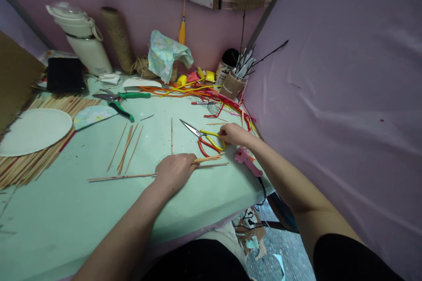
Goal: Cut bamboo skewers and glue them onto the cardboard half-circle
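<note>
My left hand (176,169) rests low over the table, its fingers closed around a few thin wooden sticks (208,158) that poke out to the right. Another stick (123,177) runs leftward from beneath that hand, and one upright stick (172,136) lies just beyond it. At the yellow loop of the scissors (200,134), my right hand (234,134) has its fingertips pinched together. The scissors lie with red and yellow handles toward me and blades slightly apart, pointing up and left. Several loose sticks (127,149) lie left of my left hand.
A pink glue gun (248,162) with a cord lies near the right edge. Green-handled pliers (133,95) are farther back. Coloured pipe cleaners (184,91), a cup of twigs (233,84), a white bottle (87,44) and a stick mat with white oval (36,131) surround the work area.
</note>
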Demonstrator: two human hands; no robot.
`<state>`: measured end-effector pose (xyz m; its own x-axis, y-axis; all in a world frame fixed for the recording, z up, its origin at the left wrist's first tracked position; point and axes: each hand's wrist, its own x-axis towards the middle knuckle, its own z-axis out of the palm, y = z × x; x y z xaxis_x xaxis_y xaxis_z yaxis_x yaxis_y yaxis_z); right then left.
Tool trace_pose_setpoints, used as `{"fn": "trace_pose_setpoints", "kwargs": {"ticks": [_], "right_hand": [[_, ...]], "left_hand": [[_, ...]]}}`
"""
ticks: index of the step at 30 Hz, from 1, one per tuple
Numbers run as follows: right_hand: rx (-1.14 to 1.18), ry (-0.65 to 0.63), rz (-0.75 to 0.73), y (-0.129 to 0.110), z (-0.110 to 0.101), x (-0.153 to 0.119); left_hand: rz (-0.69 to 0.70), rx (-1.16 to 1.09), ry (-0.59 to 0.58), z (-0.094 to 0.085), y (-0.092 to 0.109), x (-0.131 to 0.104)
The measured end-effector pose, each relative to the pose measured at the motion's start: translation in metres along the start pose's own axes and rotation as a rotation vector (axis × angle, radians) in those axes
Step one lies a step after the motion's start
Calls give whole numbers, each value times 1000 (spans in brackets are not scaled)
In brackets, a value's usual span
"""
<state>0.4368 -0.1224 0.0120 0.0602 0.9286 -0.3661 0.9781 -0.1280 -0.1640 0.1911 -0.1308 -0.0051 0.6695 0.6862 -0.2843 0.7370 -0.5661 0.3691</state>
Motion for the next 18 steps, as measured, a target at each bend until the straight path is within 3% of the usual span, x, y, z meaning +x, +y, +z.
{"fn": "trace_pose_setpoints", "kwargs": {"ticks": [3, 7, 12, 18], "right_hand": [[-13, 62, 42, -5, -8, -8], [2, 187, 74, -14, -19, -26], [234, 412, 14, -19, -15, -56], [458, 576, 68, -17, 10, -88]], "left_hand": [[-13, -58, 80, 1, -2, 0], [-84, -308, 338, -1, -7, -2], [-163, -704, 630, -6, -11, -5], [-197, -909, 705, -2, -18, 0]]}}
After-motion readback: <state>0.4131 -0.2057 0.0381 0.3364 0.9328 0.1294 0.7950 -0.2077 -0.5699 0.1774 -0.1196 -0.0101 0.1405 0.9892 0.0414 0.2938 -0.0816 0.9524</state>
